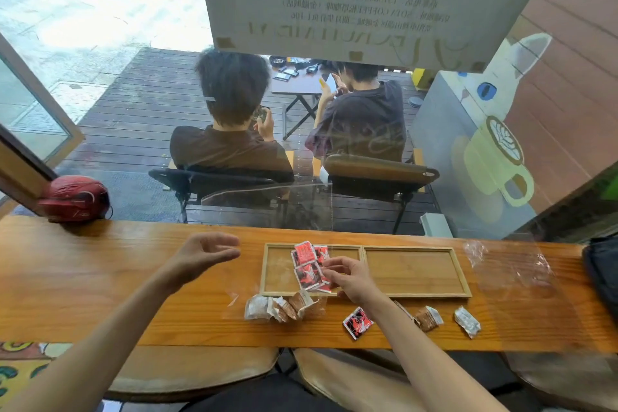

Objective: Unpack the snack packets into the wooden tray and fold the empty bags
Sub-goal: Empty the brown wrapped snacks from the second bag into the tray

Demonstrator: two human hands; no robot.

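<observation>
Right hand (pixel 351 278) at frame centre pinches red packets (pixel 309 266) over the wooden tray's (pixel 414 294) left compartment; left hand (pixel 204 256) hovers left of the tray, fingers loosely spread, holding nothing; clear bag (pixel 508 264) lies right.

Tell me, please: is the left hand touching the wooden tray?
Apart. The head view shows the left hand raised, fingers loosely spread, with a plain strip of bare counter between its fingertips and the left rim of the wooden tray.

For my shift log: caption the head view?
Right hand places red packets in wooden tray; left hand hovers open.
</observation>
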